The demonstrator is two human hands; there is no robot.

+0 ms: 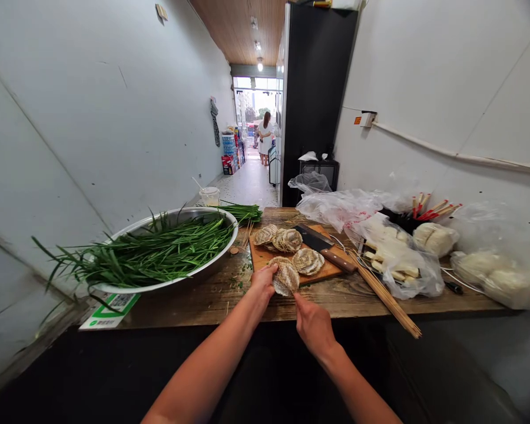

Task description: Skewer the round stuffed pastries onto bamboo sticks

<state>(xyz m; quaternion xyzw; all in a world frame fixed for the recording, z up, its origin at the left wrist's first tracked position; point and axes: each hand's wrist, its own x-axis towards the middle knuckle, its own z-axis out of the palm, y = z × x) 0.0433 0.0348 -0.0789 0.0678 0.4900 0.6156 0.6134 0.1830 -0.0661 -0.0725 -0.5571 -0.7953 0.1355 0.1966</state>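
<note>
1. In the head view, our left hand (264, 281) pinches the left rim of a round, flat, wrinkled disc (286, 277), thumb on its upper face.
2. We have this disc at the near edge of the cutting board (333, 269), between that edge and the near edge of the bench (357, 301).
3. Its long axis, as we see it, runs from far left to near right; the broad face is turned up towards us, the near rim pointing at the bench's near edge.
4. Our right hand (314, 324) has its fingers curled and pressed together at the disc's near right rim; what lies between the fingertips is too small for us to tell.
5. Behind, we see more discs (308, 261) lying flat on the board, some overlapping.
6. The cleaver (325, 250) points its blade to the board's far side, its handle crossing the right edge.
7. Right of the board, our bundle of thin sticks (391, 303) slants towards the bench's near edge, its ends jutting past it.
8. Towards the bench's left end, greens (176, 247) fill a metal basin (235, 227).
</note>
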